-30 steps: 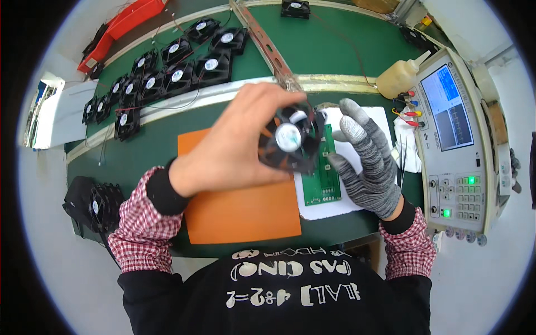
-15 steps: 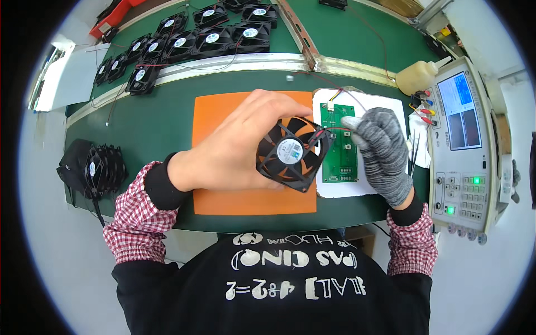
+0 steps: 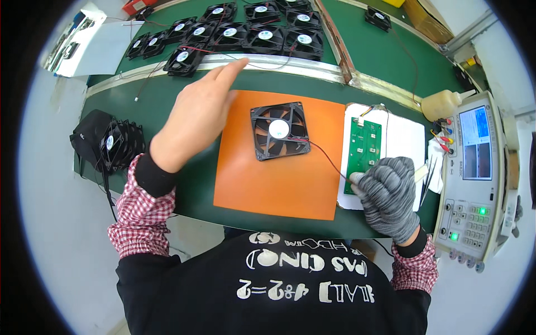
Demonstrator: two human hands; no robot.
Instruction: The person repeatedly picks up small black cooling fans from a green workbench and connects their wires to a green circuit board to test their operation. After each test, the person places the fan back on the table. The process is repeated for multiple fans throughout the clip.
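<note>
Lower right of frame: right hand (image 3: pixel 389 196), in a grey knit glove, lies knuckles-up on the near end of the green circuit board (image 3: pixel 364 151). Fingers curled down onto the board edge and the thin lead wire (image 3: pixel 326 158); whether the fingertips actually pinch the wire cannot be told from this angle.

Centre: black square fan (image 3: pixel 280 130) lies flat on the orange mat (image 3: pixel 279 167), label hub up, free of both hands. Its lead runs right and down toward the board, with little slack showing.

Left of centre: left hand (image 3: pixel 198 120), bare, spread flat with fingers extended, hovering over the mat's upper-left corner and the green surface (image 3: pixel 139 111); grip holds nothing.

Far, upper frame: rows of matching fans (image 3: pixel 245 30) beyond a metal rail (image 3: pixel 268 62). Left edge: a stack of fans (image 3: pixel 114 146). Right edge: test instrument (image 3: pixel 474 178) with lit screen.

Risks, judged:
- Lead is short; any shift of the fan could tug it off the board contact and spoil a reading.
- Left hand sweeping back could knock the fan or snag the wire.
- Gloved fingers could slip, or bridge neighbouring pads on the board.
</note>
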